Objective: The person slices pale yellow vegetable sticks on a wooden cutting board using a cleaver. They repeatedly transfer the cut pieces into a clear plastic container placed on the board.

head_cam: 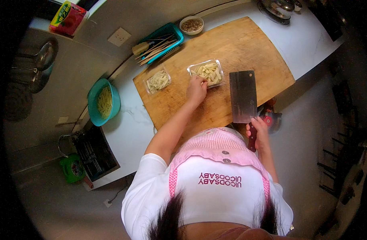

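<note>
My left hand (197,89) is at the near left corner of a clear plastic box (221,78), its fingers bent at the rim. Thick pale cut strips (209,72), perhaps potato, fill that box. Whether the fingers pinch the rim or a strip is hidden. In my right hand (260,132) is the dark wooden handle of a cleaver (243,96). Its broad blade points away from me over the right part of a wooden cutting board (246,42). Farther left on the board stands a second clear box (150,90) of thin pale shreds (158,81).
Behind the board are a teal basket (168,49) with chopsticks and a white bowl (191,25) of brown pieces. To the left stand a turquoise bowl (114,103) with pale strips in it and a dark sink (95,150). A lidded metal pot (277,9) is at far right.
</note>
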Available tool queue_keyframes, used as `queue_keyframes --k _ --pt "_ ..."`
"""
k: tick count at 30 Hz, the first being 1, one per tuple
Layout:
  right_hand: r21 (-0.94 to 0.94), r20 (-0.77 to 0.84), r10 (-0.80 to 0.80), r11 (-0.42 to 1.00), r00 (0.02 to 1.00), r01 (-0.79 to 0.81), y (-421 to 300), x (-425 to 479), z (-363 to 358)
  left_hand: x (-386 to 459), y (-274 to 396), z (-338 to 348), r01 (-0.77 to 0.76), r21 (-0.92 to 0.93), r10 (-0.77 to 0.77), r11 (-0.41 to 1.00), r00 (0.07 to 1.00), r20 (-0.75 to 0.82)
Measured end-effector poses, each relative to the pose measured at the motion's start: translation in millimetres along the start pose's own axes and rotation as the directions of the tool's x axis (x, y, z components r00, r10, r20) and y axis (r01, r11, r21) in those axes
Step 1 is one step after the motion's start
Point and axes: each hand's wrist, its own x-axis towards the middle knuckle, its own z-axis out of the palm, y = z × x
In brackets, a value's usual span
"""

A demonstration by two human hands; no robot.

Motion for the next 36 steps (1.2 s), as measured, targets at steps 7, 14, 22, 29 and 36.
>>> queue_keyframes --k 7,14,22,29,36 --pt "-0.083 0.015 0.009 0.997 1.000 -0.008 0.3 1.5 2.5 -25.2 -43.8 -11.9 0.047 -0.213 -0.026 0.976 0.995 0.100" --pt "-0.241 0.093 0.010 0.971 0.996 0.013 -2.4 3.5 6.8 -84.3 -63.6 -21.2 -0.115 0.039 0.110 0.993 0.987 0.115" --pt "-0.498 0.194 0.034 0.864 0.980 0.069 2.6 8.8 13.5 -105.2 -67.4 -19.7 -0.389 0.220 0.398 0.895 0.917 0.002" --pt "-0.776 0.273 -0.080 0.570 0.959 0.269 13.1 11.5 20.9 -115.8 -65.7 -24.9 -0.378 0.213 0.391 0.901 0.920 -0.023" --pt "-0.890 0.337 -0.059 0.307 0.940 0.338 5.0 8.1 39.8 -123.6 -68.4 -21.3 -0.386 0.227 0.407 0.894 0.911 -0.057"
